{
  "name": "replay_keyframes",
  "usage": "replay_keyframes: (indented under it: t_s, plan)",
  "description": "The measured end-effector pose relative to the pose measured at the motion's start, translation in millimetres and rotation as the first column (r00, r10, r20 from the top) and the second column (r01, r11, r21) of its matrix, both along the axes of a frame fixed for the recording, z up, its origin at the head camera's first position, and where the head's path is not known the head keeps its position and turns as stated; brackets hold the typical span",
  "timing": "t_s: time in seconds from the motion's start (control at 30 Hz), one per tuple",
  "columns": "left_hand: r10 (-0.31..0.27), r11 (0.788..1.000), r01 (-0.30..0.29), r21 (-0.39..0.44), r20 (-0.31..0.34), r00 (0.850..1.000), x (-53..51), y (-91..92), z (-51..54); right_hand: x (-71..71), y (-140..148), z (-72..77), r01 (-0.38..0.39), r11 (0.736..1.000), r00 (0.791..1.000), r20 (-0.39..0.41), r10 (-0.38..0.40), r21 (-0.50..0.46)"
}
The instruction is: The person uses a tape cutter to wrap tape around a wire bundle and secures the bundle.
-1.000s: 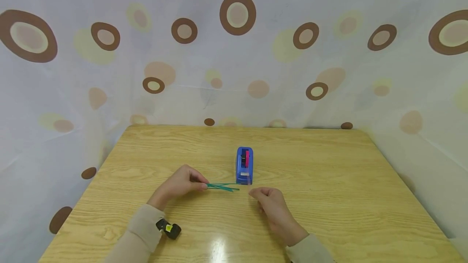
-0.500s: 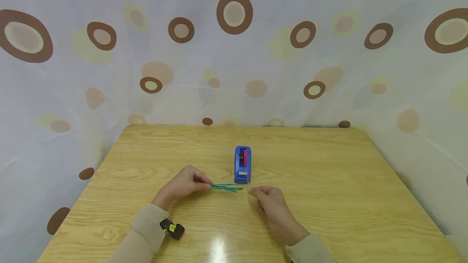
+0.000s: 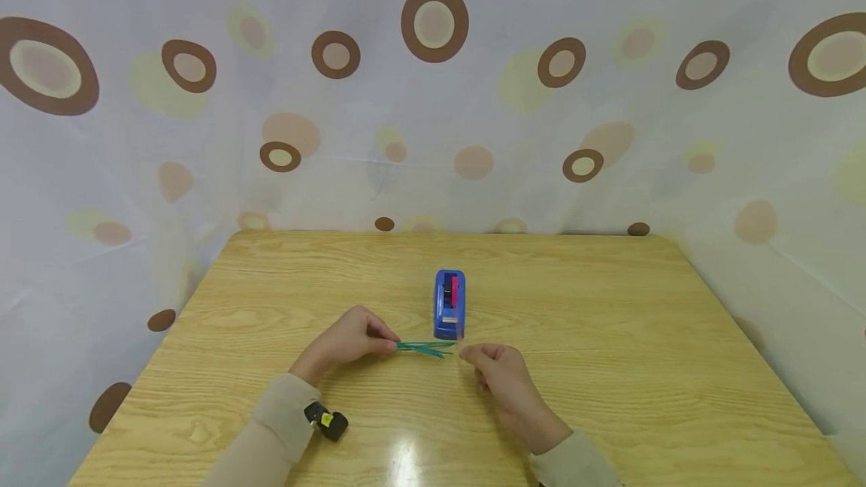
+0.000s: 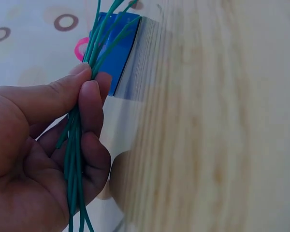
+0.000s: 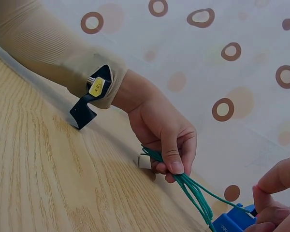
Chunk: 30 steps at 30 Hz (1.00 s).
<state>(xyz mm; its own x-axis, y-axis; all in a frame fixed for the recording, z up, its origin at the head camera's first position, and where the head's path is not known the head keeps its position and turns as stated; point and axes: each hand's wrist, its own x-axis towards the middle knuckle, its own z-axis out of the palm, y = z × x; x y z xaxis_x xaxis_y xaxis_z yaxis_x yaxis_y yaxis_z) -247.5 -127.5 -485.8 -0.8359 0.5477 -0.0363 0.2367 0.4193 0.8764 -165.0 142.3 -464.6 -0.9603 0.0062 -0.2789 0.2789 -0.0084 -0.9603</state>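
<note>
In the head view my left hand pinches a bundle of thin green wires between thumb and fingers. The wires point right, in front of a blue tape dispenser that bears a pink roll. Thumb and forefinger of my right hand pinch the end of a clear tape strip drawn from the dispenser. The wire tips lie close to the strip; whether they touch it I cannot tell. Seen from the left wrist, the bundle runs across the palm, its lower ends hanging past the fingers.
A light wooden table carries the dispenser near its middle. Behind and beside it hangs a pale curtain with brown rings and dots. A black camera mount is strapped to my left sleeve.
My left hand has moved slightly right with the green wires, bringing their tips nearer the tape strip. The right hand has stayed nearly still, holding the tape end.
</note>
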Motion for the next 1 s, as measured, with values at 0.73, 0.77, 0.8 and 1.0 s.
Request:
replay_keyframes:
  t_s: [0.73, 0.77, 0.8, 1.0]
  plan:
    - [-0.005, 1.000, 0.005, 0.015, 0.007, 1.000, 0.1, 28.4, 2.8, 3.1, -1, 2.3, -0.024, 0.998, 1.000, -0.018, 0.023, -0.051]
    - [-0.003, 1.000, 0.003, 0.015, 0.007, 1.000, 0.2, 29.5, 3.4, 3.1, -1, 2.2, -0.025, 0.998, 1.000, -0.018, 0.024, -0.050]
    - [0.000, 1.000, 0.000, 0.013, 0.006, 1.000, 0.3, 30.6, 3.9, 3.2, -1, 2.2, -0.027, 0.998, 0.999, -0.020, 0.026, -0.051]
    - [0.014, 1.000, -0.014, 0.006, 0.020, 1.000, 0.4, 37.0, 6.3, 3.7, 0, 2.5, -0.027, 0.999, 0.999, -0.024, 0.026, -0.046]
